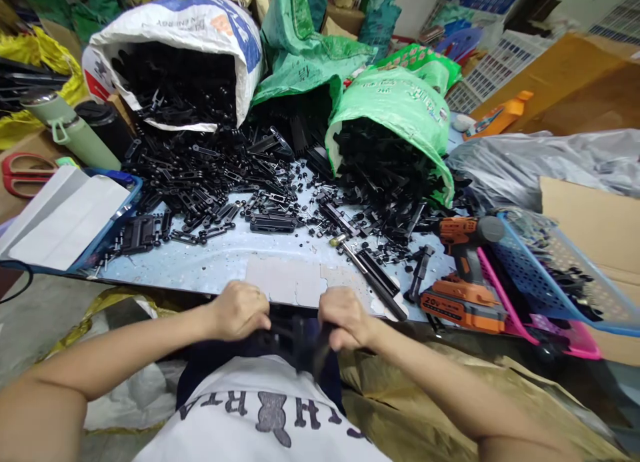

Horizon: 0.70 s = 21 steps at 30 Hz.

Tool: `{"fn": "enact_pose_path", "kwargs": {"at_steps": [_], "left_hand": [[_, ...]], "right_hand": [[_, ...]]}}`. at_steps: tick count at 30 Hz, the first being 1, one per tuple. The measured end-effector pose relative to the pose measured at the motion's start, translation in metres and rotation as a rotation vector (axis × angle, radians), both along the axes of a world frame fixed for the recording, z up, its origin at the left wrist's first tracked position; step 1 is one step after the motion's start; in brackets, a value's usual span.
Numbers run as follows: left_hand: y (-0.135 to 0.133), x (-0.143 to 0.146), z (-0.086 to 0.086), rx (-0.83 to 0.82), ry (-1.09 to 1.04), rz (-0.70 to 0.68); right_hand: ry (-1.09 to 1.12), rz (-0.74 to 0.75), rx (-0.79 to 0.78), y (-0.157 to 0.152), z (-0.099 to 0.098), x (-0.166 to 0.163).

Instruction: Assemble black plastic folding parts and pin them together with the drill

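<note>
Close to my lap, just off the table's front edge, both my hands are closed on one black plastic bracket [287,339]. My left hand [241,311] has its fingers curled round the left end. On the other end, my right hand [346,317] is wrapped in a fist. Motion blurs the bracket, and its exact shape is unclear. Beyond my hands lies a grey cardboard piece [283,280] on the light-blue table [220,265]. A hammer [370,275] with a dark grip lies right of the cardboard.
Heaped black plastic parts [200,182] and loose screws spread across the table. Behind them lie an open white sack [200,22] and a green sack [400,102]. An orange cordless drill [463,275] stands at right beside a blue basket [565,269]. A light-green flask [75,132] leans at left.
</note>
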<state>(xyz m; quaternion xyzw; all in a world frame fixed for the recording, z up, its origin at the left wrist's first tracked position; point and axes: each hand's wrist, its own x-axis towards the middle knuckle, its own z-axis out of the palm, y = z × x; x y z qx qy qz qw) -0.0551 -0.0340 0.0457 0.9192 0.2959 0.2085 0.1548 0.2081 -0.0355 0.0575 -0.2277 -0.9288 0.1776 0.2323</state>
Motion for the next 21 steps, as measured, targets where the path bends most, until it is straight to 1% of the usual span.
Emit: {"fn": "enact_pose_path", "kwargs": {"at_steps": [1,2,3,4,5,7,8,9,10,12,14,16,19,21], "left_hand": [[-0.007,0.002,0.003,-0.014,-0.123,-0.079],[-0.014,0.006,0.004,-0.032,-0.243,-0.132],[-0.020,0.010,0.004,-0.050,-0.346,-0.153],[-0.026,0.015,0.003,-0.058,-0.427,-0.140],[-0.030,0.021,0.001,-0.052,-0.479,-0.109],[-0.037,0.031,-0.007,0.001,-0.519,-0.042],[-0.038,0.035,-0.013,0.045,-0.516,-0.017],[-0.038,0.039,-0.018,0.093,-0.497,0.008],[-0.036,0.041,-0.024,0.141,-0.468,0.035],[-0.026,0.045,-0.037,0.233,-0.382,0.102],[-0.009,0.045,-0.048,0.299,-0.234,0.144],[0.013,0.042,-0.059,0.310,-0.020,0.148],[0.047,0.037,-0.071,0.266,0.264,0.116],[0.068,0.035,-0.075,0.255,0.358,0.116]], "right_hand": [[0.148,0.089,-0.056,-0.007,0.002,-0.004],[0.299,0.139,-0.112,-0.014,0.001,-0.011],[0.438,0.137,-0.167,-0.021,-0.002,-0.021],[0.552,0.074,-0.214,-0.027,-0.007,-0.032],[0.637,-0.043,-0.254,-0.032,-0.015,-0.046],[0.747,-0.326,-0.305,-0.035,-0.034,-0.072],[0.792,-0.419,-0.320,-0.032,-0.045,-0.084],[0.834,-0.461,-0.335,-0.025,-0.055,-0.094],[0.869,-0.468,-0.362,-0.016,-0.065,-0.102],[0.846,-0.468,-0.472,0.008,-0.081,-0.107],[0.727,-0.562,-0.587,0.037,-0.091,-0.100],[0.640,-0.724,-0.619,0.065,-0.097,-0.080],[0.636,-0.905,-0.544,0.106,-0.095,-0.035],[0.575,-0.976,-0.404,0.138,-0.087,-0.006]]}}
